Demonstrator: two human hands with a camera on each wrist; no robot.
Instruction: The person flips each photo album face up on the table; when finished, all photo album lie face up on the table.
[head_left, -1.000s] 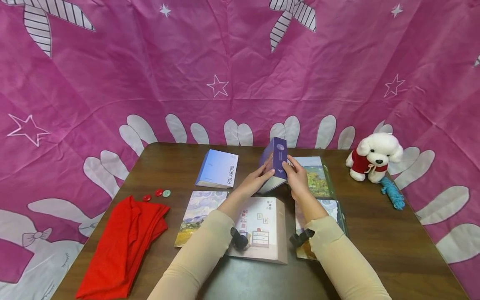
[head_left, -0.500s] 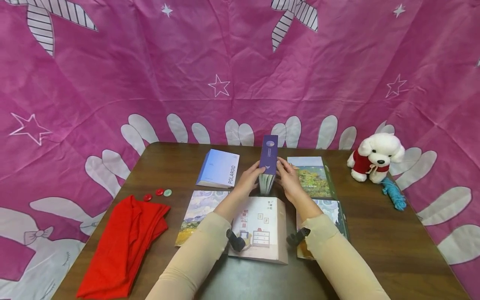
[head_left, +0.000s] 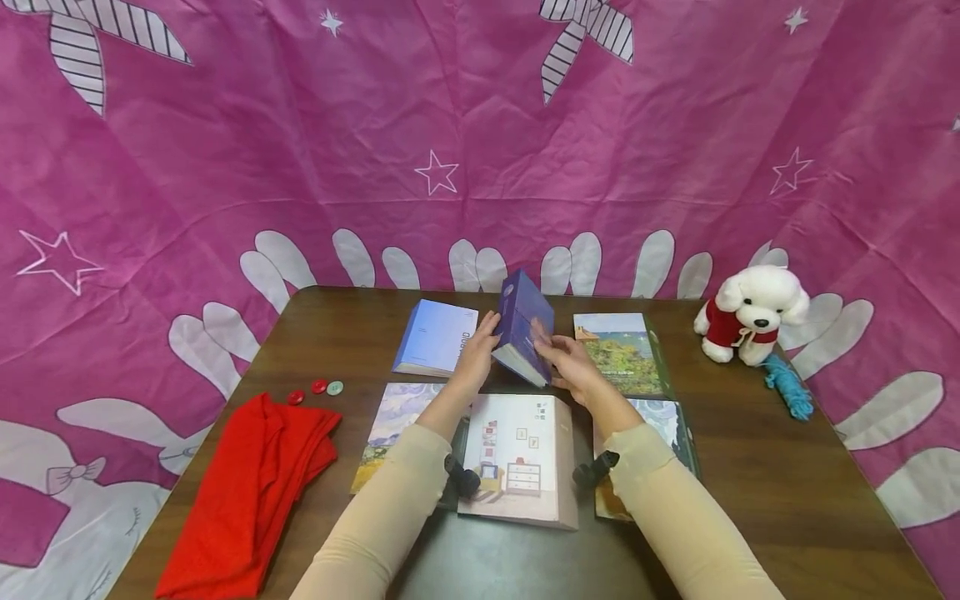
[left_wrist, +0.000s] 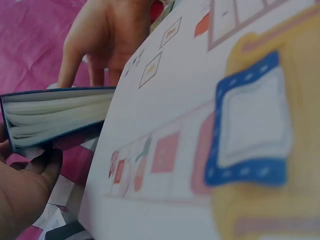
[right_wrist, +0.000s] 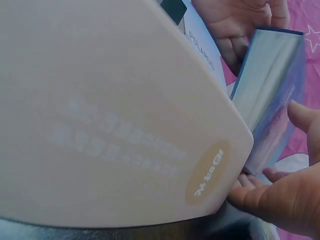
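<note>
- While both hands sit at the table's middle far side, the purple book [head_left: 523, 325] is held up off the dark wooden table [head_left: 787, 492], tilted with its top leaning left, page edges facing down toward the camera.
- Left hand [head_left: 478, 354]: fingers wrapped on the book's left face, gripping it; thumb under the page block in the left wrist view.
- Right hand [head_left: 568, 367]: fingers curled against the book's right cover and lower edge, grasping it too.
- Book is above the gap between the light blue POLAROID book [head_left: 438, 337] and the landscape-cover book [head_left: 624, 352], just beyond the pink room-picture book [head_left: 521, 454], which lies flat between the forearms.
- Painted-sky book [head_left: 393, 417] lies flat left of the pink one; another book [head_left: 675, 433] is partly hidden under the right sleeve.
- Left edge: red cloth [head_left: 240, 492], three buttons [head_left: 318, 388] just beyond it.
- Right edge: white plush dog [head_left: 750, 313], teal yarn [head_left: 787, 387] touching its side.
</note>
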